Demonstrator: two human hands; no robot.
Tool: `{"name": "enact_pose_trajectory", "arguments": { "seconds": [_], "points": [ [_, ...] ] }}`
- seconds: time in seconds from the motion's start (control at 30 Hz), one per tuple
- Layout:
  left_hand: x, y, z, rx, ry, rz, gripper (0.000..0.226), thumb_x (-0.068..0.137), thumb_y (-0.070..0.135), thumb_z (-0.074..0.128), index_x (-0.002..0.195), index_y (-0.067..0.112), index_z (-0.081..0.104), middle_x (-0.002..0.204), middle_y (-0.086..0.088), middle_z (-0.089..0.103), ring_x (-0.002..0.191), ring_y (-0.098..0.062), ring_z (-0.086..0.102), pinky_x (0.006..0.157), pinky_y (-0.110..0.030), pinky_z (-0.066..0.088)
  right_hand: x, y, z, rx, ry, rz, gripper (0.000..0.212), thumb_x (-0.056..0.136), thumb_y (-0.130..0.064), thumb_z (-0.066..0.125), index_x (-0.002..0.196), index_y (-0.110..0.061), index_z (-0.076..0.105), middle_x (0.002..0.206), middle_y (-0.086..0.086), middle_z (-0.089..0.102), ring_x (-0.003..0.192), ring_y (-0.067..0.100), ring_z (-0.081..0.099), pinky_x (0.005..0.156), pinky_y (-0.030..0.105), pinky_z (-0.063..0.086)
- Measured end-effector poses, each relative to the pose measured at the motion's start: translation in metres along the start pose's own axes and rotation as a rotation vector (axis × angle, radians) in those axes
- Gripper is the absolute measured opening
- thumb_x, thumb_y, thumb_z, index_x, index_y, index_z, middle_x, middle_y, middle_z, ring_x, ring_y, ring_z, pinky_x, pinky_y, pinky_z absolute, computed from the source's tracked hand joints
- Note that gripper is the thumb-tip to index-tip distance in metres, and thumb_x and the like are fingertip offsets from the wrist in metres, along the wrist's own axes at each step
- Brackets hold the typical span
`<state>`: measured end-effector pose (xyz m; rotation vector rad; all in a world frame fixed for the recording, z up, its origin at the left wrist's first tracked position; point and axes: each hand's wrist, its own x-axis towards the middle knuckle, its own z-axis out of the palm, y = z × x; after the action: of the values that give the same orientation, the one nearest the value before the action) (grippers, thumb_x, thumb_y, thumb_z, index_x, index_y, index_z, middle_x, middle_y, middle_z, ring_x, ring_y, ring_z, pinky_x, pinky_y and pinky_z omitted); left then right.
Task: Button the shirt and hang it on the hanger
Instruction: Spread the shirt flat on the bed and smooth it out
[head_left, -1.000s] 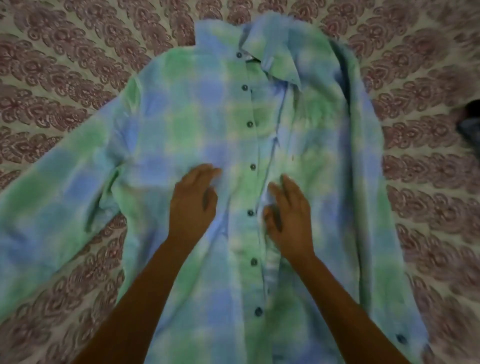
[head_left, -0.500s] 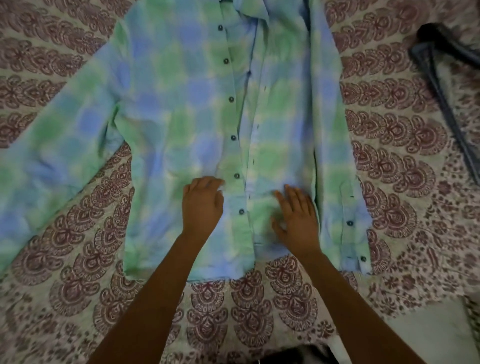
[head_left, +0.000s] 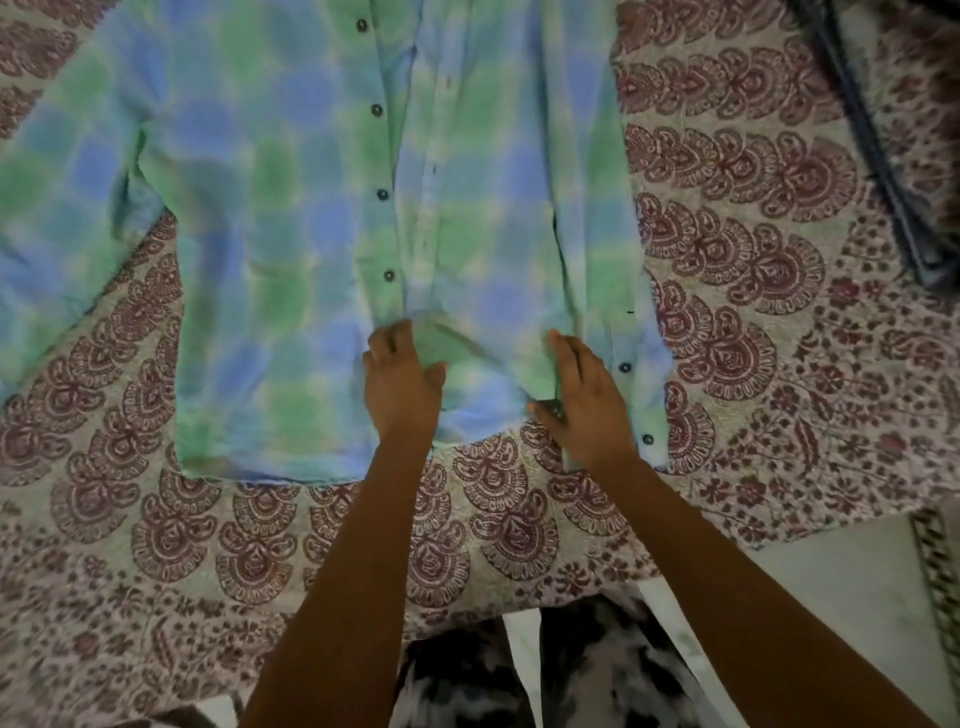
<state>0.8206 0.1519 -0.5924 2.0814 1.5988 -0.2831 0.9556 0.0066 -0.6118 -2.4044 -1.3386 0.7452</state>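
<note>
Left hand seen curled on shirt near hem, fabric bunched under fingertips. Right hand laid just beside on front panel edge, fingers near straight; grip cannot be told. Shirt spread flat on patterned bedspread, beyond both hands. Buttons lined up beyond left hand. Dark hanger laid well apart, beyond right hand.

We note the green-and-blue checked cloth shirt: soft, matt, creased; its small dark buttons glossy. Maroon-printed bedsheet: matt woven cloth.
</note>
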Motion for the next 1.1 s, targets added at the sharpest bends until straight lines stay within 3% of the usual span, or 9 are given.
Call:
{"name": "enact_pose_trajectory", "arguments": {
  "seconds": [0.17, 0.27, 0.43, 0.57, 0.67, 0.8, 0.93, 1.0, 1.1],
  "points": [
    [0.005, -0.005, 0.005, -0.166, 0.084, -0.054, 0.049, 0.087, 0.026, 0.059, 0.131, 0.009, 0.044, 0.131, -0.017, 0.043, 0.108, -0.037, 0.053, 0.084, -0.043, 0.046, 0.012, -0.006, -0.003, -0.028, 0.07, 0.024, 0.089, 0.052, -0.015, 0.087, 0.13, -0.004, 0.046, 0.101, 0.019, 0.063, 0.084, 0.035, 0.061, 0.066, 0.038, 0.052],
    [0.012, -0.001, 0.0, -0.167, 0.09, -0.1, 0.043, 0.087, 0.025, 0.06, 0.126, 0.011, 0.046, 0.124, -0.016, 0.05, 0.104, -0.035, 0.056, 0.083, -0.041, 0.047, 0.014, -0.01, -0.009, -0.082, 0.169, -0.018, 0.079, 0.046, 0.0, 0.082, 0.12, -0.002, 0.056, 0.078, 0.015, 0.065, 0.063, 0.031, 0.06, 0.052, 0.03, 0.047],
    [0.016, 0.006, -0.007, -0.065, 0.032, -0.137, 0.022, 0.089, 0.022, 0.056, 0.106, 0.009, 0.058, 0.11, -0.014, 0.063, 0.102, -0.033, 0.06, 0.079, -0.038, 0.047, 0.004, 0.003, -0.024, -0.002, 0.253, 0.153, 0.055, 0.073, 0.003, 0.055, 0.127, -0.008, 0.048, 0.101, 0.019, 0.061, 0.082, 0.036, 0.06, 0.06, 0.042, 0.055],
    [0.016, 0.005, -0.014, 0.022, -0.037, -0.126, 0.023, 0.088, 0.026, 0.058, 0.102, 0.009, 0.063, 0.11, -0.015, 0.062, 0.102, -0.035, 0.06, 0.081, -0.038, 0.048, -0.004, 0.027, -0.033, -0.347, 0.292, 0.092, 0.046, 0.07, -0.015, 0.03, 0.106, -0.009, 0.058, 0.088, 0.015, 0.06, 0.075, 0.033, 0.058, 0.061, 0.037, 0.045],
    [0.01, 0.0, -0.011, -0.007, -0.06, -0.115, 0.028, 0.086, 0.027, 0.062, 0.108, 0.01, 0.056, 0.117, -0.016, 0.051, 0.104, -0.036, 0.057, 0.082, -0.043, 0.047, -0.007, 0.037, -0.029, -0.402, 0.289, 0.13, 0.04, 0.071, -0.017, 0.035, 0.103, -0.011, 0.058, 0.098, 0.016, 0.061, 0.088, 0.035, 0.058, 0.075, 0.039, 0.043],
    [0.003, -0.002, -0.006, -0.017, -0.037, -0.062, 0.045, 0.084, 0.023, 0.065, 0.121, 0.013, 0.042, 0.124, -0.016, 0.044, 0.107, -0.037, 0.054, 0.081, -0.047, 0.047, -0.012, 0.039, -0.028, -0.244, 0.19, 0.41, 0.059, 0.079, -0.035, 0.058, 0.13, -0.012, 0.042, 0.137, 0.025, 0.04, 0.12, 0.043, 0.043, 0.092, 0.051, 0.04],
    [0.005, 0.0, -0.007, -0.126, -0.044, -0.118, 0.04, 0.085, 0.02, 0.064, 0.117, 0.01, 0.043, 0.116, -0.015, 0.06, 0.105, -0.037, 0.058, 0.081, -0.043, 0.047, -0.012, 0.033, -0.038, 0.09, 0.164, 0.433, 0.066, 0.081, -0.011, 0.059, 0.141, -0.01, 0.029, 0.129, 0.021, 0.048, 0.105, 0.041, 0.055, 0.073, 0.043, 0.049],
    [0.006, 0.0, -0.009, -0.131, -0.061, -0.148, 0.035, 0.085, 0.019, 0.062, 0.113, 0.009, 0.045, 0.111, -0.017, 0.062, 0.103, -0.038, 0.058, 0.081, -0.042, 0.047, -0.012, 0.028, -0.049, 0.06, 0.282, 0.401, 0.063, 0.077, -0.001, 0.053, 0.137, -0.011, 0.036, 0.122, 0.019, 0.053, 0.098, 0.039, 0.057, 0.067, 0.04, 0.047],
    [0.008, 0.004, -0.016, -0.069, -0.096, -0.123, 0.026, 0.084, 0.016, 0.061, 0.107, 0.011, 0.05, 0.109, -0.018, 0.062, 0.102, -0.039, 0.058, 0.081, -0.041, 0.047, -0.011, 0.028, -0.076, -0.15, 0.597, 0.415, 0.061, 0.063, -0.004, 0.046, 0.124, -0.014, 0.048, 0.103, 0.017, 0.057, 0.085, 0.034, 0.054, 0.065, 0.039, 0.041]
  ]
}}
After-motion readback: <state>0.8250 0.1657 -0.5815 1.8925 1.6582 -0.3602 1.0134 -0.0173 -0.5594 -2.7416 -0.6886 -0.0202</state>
